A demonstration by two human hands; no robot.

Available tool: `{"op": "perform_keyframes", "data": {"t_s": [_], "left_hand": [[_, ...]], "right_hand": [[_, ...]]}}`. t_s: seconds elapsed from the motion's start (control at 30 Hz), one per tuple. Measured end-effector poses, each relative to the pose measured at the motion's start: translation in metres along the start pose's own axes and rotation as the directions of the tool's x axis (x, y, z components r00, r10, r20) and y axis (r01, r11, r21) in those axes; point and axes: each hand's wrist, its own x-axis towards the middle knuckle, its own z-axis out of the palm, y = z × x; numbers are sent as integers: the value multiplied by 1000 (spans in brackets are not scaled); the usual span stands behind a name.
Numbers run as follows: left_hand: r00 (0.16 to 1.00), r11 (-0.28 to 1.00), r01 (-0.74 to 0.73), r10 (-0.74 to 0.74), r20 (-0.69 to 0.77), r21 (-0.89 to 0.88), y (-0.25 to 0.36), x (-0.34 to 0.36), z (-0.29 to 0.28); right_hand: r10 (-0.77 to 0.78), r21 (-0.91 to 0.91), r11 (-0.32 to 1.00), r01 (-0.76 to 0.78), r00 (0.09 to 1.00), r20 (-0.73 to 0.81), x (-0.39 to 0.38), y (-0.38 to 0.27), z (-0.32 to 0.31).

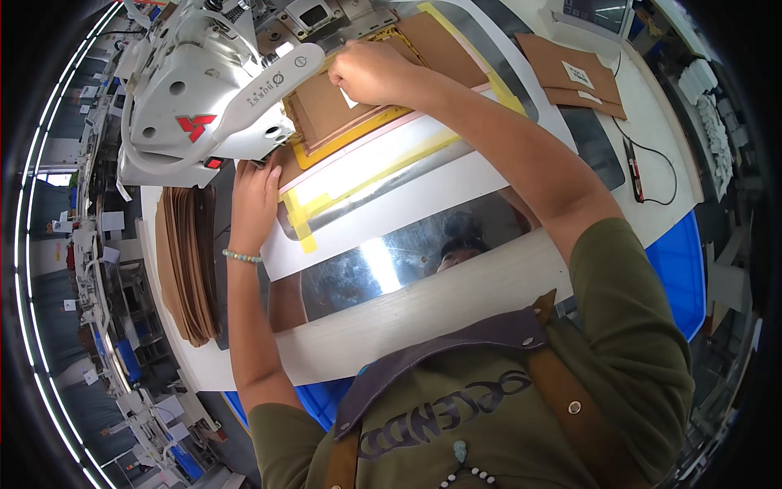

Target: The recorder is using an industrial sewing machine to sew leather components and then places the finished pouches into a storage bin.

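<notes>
My right hand [371,73] is closed on top of brown sheet pieces [444,45] inside a yellow template [358,132] with pale tape strips; a small white label shows beneath it, but what the fingers grip is hidden. My left hand [255,196] is at the template's left end, just below the white machine head [187,98], with its fingers curled and their grip unclear. The template rests over a white sheet [407,200] and a shiny metal plate [334,289].
Stacked brown pieces [183,253] lie left, more brown pieces with labels [554,61] upper right. A red-and-black tool [634,171], a cable and a screen device [590,12] are at right. Blue bins [680,261] sit beside and below the table. Other workstations line the left.
</notes>
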Motion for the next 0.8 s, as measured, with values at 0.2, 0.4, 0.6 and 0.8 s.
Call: {"op": "perform_keyframes", "data": {"t_s": [0.2,0.4,0.6,0.8], "left_hand": [[994,951,100,-107,-6,-293,-1,36,23],[986,964,-160,145,-83,-211,6,55,23],[989,960,-147,147,-17,-237,-7,63,21],[971,965,-227,214,-109,-134,-14,80,25]], "right_hand": [[-148,8,989,151,978,-146,0,1,18],[-228,13,971,238,946,-232,2,7,26],[-250,-25,968,250,948,-195,-1,2,23],[-201,26,978,207,969,-145,-1,0,18]]}}
